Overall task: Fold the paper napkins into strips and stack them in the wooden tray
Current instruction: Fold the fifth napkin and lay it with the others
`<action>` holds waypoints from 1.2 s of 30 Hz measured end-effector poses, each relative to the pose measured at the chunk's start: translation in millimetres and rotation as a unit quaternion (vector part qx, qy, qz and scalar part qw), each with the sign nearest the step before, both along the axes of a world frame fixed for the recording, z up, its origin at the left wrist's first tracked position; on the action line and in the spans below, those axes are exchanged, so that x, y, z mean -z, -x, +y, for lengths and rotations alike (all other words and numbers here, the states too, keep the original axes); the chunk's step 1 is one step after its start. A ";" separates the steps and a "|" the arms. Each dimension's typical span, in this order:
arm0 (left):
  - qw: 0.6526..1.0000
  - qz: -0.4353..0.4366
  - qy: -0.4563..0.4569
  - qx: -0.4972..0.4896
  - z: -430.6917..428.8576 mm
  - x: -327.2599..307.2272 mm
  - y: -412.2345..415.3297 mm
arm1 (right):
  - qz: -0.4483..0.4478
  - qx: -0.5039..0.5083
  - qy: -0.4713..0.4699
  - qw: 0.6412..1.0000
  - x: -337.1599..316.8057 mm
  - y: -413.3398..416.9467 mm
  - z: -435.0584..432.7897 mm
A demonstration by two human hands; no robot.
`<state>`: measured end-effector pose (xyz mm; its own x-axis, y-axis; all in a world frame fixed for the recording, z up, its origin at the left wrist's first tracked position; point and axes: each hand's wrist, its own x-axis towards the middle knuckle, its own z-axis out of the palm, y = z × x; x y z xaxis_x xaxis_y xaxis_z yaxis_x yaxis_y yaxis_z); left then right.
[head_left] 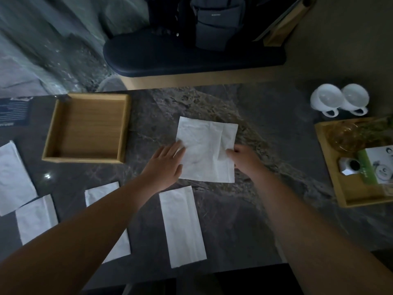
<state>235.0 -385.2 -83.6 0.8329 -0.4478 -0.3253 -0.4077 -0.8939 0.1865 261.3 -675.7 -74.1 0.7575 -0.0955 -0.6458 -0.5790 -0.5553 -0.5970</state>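
Observation:
A white paper napkin (205, 145) lies spread on the dark marble table, creased, with its right part folded over. My left hand (164, 165) rests flat on its left edge, fingers apart. My right hand (244, 159) pinches its right edge at the fold. The wooden tray (50, 128) stands at the left with nothing in it. A folded napkin strip (182, 226) lies near the front edge below the spread napkin. More folded napkins lie at the left: one (14, 177) far left, one (35, 219) beside it, one (102, 193) partly under my left forearm.
Two white cups (338, 100) stand at the back right. A second wooden tray (340, 188) at the right edge holds a glass vessel, a small white pot and a printed card. A dark booklet (13, 110) lies at the far left. A dark chair stands behind the table.

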 end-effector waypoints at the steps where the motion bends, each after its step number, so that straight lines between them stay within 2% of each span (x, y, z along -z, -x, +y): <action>1: 1.000 -0.005 -0.004 -0.003 2.6 0.5 0.8 | -0.001 0.001 0.000 1.000 -4.9 0.1 0.0; 6: 0.999 -0.003 -0.010 -0.033 11.7 0.3 0.8 | 0.006 -0.001 -0.018 1.000 -12.6 1.6 -2.7; 14: 0.996 0.012 0.029 -0.087 9.4 -6.2 -6.1 | -0.021 -0.049 0.030 0.998 -17.4 -1.8 -3.2; 18: 1.000 0.004 0.010 -0.008 3.2 -0.4 -3.3 | -0.025 -0.048 0.029 0.998 -16.4 -3.9 0.0; 25: 1.000 0.008 -0.005 -0.006 4.6 5.9 -4.5 | -0.010 0.055 -0.006 0.998 -9.1 -3.4 -8.5; 36: 1.000 0.017 0.007 -0.012 3.8 11.3 -1.8 | -0.064 0.001 0.021 0.998 -31.8 -12.1 11.2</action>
